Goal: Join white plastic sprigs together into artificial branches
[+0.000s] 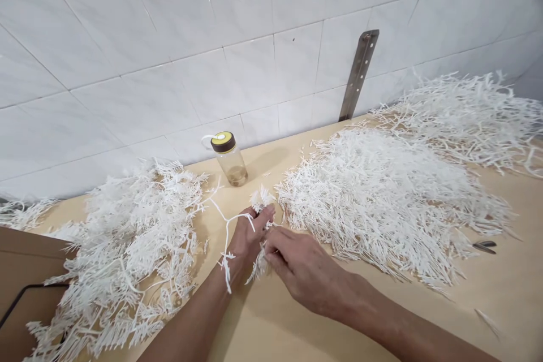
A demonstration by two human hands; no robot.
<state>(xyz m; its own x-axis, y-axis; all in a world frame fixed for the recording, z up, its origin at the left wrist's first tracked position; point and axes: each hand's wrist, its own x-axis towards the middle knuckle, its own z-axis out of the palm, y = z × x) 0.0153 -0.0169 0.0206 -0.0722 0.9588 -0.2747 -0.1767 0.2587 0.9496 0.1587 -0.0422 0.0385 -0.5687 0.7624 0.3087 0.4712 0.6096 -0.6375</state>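
Observation:
My left hand (248, 235) is closed around a small bunch of white plastic sprigs (262, 198), whose feathery tips stick out above and below the fist. Close against it, my right hand (299, 266) has its thumb and forefinger pinched at the bunch. A branched white stem (227, 220) lies across my left wrist, with a tufted end hanging down. To the right spreads a thick pile of short white sprigs (382, 192). On the left, a looser heap of branching white sprigs (144, 226) covers the table. The fingertips are partly hidden.
A clear bottle (233, 167) with a dark and yellow lid stands behind my hands. Against the tiled wall (254, 79) leans a perforated metal strip (358, 76). More white stems (475, 113) lie far right; a brown box (29, 277) sits left on the wooden table (288, 322).

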